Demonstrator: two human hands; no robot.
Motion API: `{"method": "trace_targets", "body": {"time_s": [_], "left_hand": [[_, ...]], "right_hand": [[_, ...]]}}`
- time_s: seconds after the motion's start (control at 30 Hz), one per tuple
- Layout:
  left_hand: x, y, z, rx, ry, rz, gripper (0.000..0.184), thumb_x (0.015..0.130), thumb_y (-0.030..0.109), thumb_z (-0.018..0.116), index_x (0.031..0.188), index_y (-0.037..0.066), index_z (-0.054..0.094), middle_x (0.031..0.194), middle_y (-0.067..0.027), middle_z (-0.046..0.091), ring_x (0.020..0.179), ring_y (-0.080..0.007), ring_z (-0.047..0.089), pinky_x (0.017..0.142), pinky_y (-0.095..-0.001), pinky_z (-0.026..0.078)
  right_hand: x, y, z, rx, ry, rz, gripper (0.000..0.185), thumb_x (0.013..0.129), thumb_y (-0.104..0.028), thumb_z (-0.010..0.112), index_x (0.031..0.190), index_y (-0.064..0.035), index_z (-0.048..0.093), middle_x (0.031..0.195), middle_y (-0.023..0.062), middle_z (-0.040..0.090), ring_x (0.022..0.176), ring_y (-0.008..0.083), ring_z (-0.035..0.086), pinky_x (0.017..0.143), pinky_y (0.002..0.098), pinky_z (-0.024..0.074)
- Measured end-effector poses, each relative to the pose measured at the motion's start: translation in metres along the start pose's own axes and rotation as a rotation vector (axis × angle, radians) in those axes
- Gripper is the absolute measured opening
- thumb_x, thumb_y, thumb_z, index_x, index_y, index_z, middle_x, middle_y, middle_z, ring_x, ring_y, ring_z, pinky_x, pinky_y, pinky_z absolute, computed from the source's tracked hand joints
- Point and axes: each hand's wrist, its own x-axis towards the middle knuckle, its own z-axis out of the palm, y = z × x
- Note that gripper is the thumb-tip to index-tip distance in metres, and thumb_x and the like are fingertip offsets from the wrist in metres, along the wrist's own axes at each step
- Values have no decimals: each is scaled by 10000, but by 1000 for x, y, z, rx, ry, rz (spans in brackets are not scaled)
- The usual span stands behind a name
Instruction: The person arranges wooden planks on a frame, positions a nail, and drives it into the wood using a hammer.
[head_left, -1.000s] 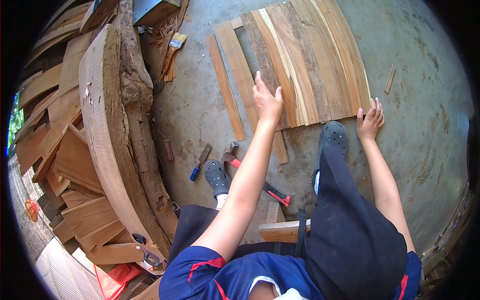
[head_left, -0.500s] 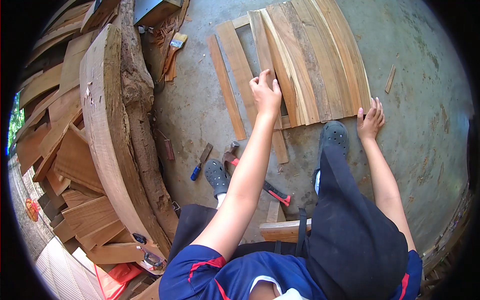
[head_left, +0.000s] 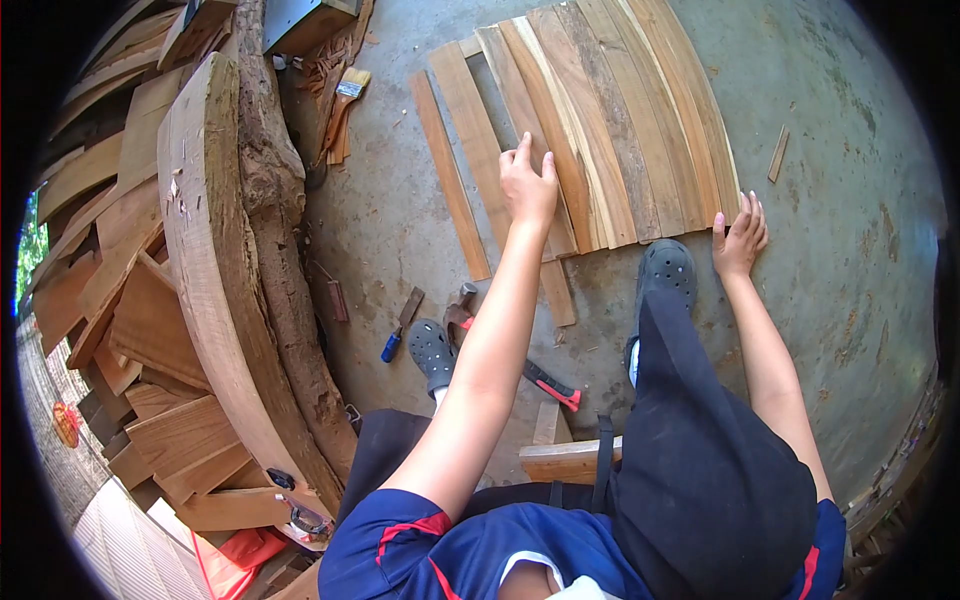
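Your half-curled left hand (head_left: 529, 190) overlaps a long brown wooden slat (head_left: 506, 85), upper centre, hold unclear. Your right hand (head_left: 740, 238) spreads empty, centre-right.

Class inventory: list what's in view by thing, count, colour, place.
boards: several, brown, upper centre
narrow strip: one, brown, left of boards
offcut: one, brown, right
hammer: one, red and black, centre
handled blade: one, blue and grey, left of clogs
paintbrush: one, orange and cream, upper left
thick timbers: two, brown, left
piled wood: many, brown, far left
floor: one, grey, underneath
clogs: two, dark grey, floor
left hand: one, bare, at boards
right hand: one, bare, by boards' corner
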Motion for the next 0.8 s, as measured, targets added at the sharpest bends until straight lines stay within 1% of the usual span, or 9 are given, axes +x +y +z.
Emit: {"method": "trace_targets", "body": {"time_s": [0.3, 0.37, 0.4, 0.47, 0.5, 0.57, 0.7, 0.77, 0.8], "left_hand": [[1, 2, -1, 33, -39, -3, 401, 775, 186, 632, 1157, 78, 574, 965, -149, 526, 877, -308, 556, 778, -380, 462], [1, 1, -1, 71, -74, -7, 461, 780, 186, 626, 1216, 89, 511, 955, -170, 521, 884, -323, 552, 783, -385, 460], [2, 2, -2, 69, -74, -8, 461, 780, 186, 626, 1216, 89, 511, 955, -170, 521, 884, -323, 552, 783, -385, 460], [4, 4, -3, 86, -104, -61, 557, 782, 172, 623, 1281, 114, 384, 960, -207, 514, 900, -349, 546, 789, -400, 459], [7, 5, -5, 83, -104, -62, 557, 782, 172, 623, 1281, 114, 384, 960, -207, 514, 900, -349, 546, 789, -400, 459], [14, 8, -9, 13, -165, -46, 607, 781, 157, 620, 1285, 117, 283, 959, -242, 525, 898, -377, 552, 790, -425, 456], [23, 1, -13, -31, -197, -45, 577, 779, 138, 616, 1254, 81, 295, 958, -259, 544, 884, -391, 561, 790, -440, 453], [26, -3, -15, -34, -259, -111, 570, 778, 159, 621, 1239, 51, 304, 957, -259, 555, 869, -392, 567, 783, -441, 452], [26, -1, -17, -34, -258, -111, 570, 778, 159, 621, 1239, 51, 304, 957, -259, 555, 869, -392, 567, 783, -441, 452]], "right_hand": [[1, -1, -2, 8, -6, 1, 586, 882, -494, 331, 1310, -94, 326, 1365, 105, 335, 1280, 273, 286, 1030, 459, 189], [1, -1, -2, 10, -8, 2, 587, 882, -495, 330, 1311, -94, 325, 1365, 106, 335, 1280, 275, 285, 1031, 460, 188], [1, -1, -2, 7, -15, 4, 587, 881, -494, 331, 1311, -93, 324, 1366, 106, 334, 1280, 277, 285, 1032, 461, 187], [1, -1, -2, 1, -21, 3, 587, 881, -493, 332, 1311, -93, 324, 1366, 107, 334, 1280, 280, 284, 1033, 461, 186], [1, -1, -2, 2, -26, 9, 587, 881, -491, 333, 1312, -93, 323, 1367, 107, 332, 1281, 282, 282, 1034, 461, 185], [1, -1, -2, 3, -32, 13, 586, 881, -489, 333, 1312, -93, 323, 1368, 107, 330, 1281, 283, 280, 1034, 461, 185], [0, -1, -1, 4, -28, 8, 581, 880, -481, 342, 1312, -93, 320, 1371, 106, 326, 1283, 282, 276, 1035, 459, 186], [1, 0, 0, 5, -25, 8, 580, 880, -479, 345, 1313, -93, 319, 1371, 106, 326, 1283, 282, 276, 1035, 459, 186], [1, 0, 0, -4, -23, 6, 579, 880, -476, 348, 1312, -92, 319, 1370, 105, 327, 1281, 283, 279, 1035, 458, 187]]}}
